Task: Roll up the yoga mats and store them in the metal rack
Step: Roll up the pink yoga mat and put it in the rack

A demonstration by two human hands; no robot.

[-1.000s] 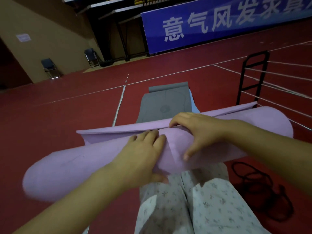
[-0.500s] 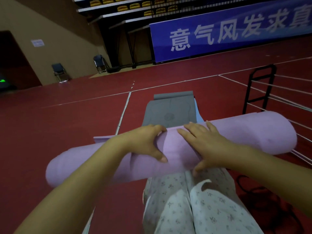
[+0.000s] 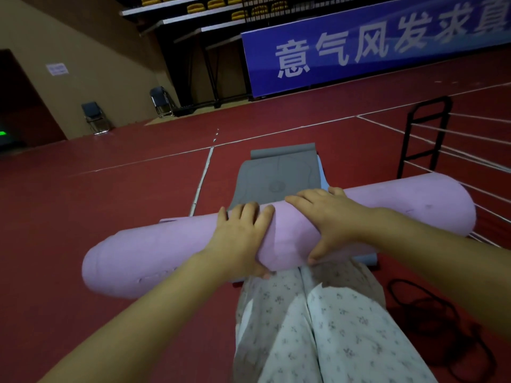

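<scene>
A rolled purple yoga mat (image 3: 154, 252) lies crosswise in front of my knees, its ends sticking out left and right. My left hand (image 3: 243, 239) wraps over the roll's middle, fingers on top and thumb under the near side. My right hand (image 3: 329, 219) grips the roll just to the right in the same way. Beyond the roll a grey yoga mat (image 3: 276, 175) lies flat on the red floor, with a pale blue mat edge (image 3: 322, 175) showing under its right side. The black metal rack (image 3: 425, 134) stands at the right.
White ropes or lines (image 3: 470, 139) run from the rack to the right. A black cord (image 3: 431, 322) lies coiled on the floor by my right leg. Two folding chairs (image 3: 94, 117) stand by the far wall, and a blue banner (image 3: 373, 45) lines the back.
The loose purple flap that stood up behind the roll has been wound in, so the mat is now a full roll. Both hands shifted from pressing the flap to gripping the roll.
</scene>
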